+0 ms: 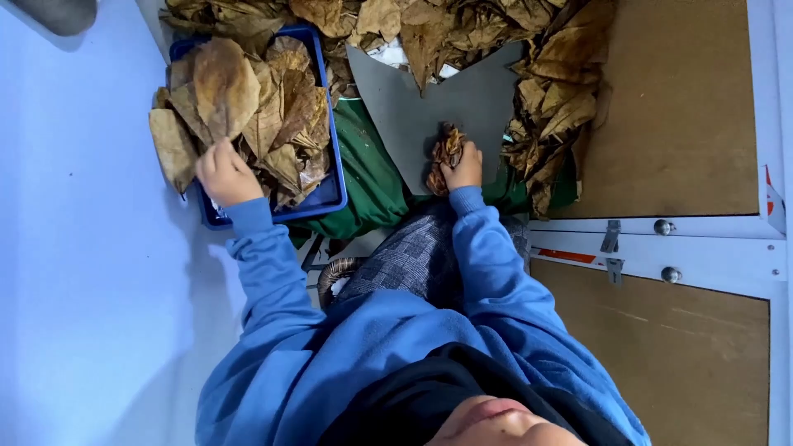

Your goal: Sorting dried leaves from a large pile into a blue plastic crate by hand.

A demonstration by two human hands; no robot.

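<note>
My left hand [223, 172] reaches into a blue plastic crate [324, 201] piled with large dry brown leaves [239, 99], and its fingers close on one leaf at the near edge of the pile. My right hand [464, 168] presses a crumpled brown leaf [446, 153] against a grey board [438, 111] that lies over a green cloth [363, 177] on my lap. Both arms wear blue sleeves.
A loose heap of dry leaves [512, 41] lies beyond and to the right of the grey board. A brown wooden door panel with white frame and metal knobs [662, 227] stands on the right. A pale blue wall [74, 248] fills the left.
</note>
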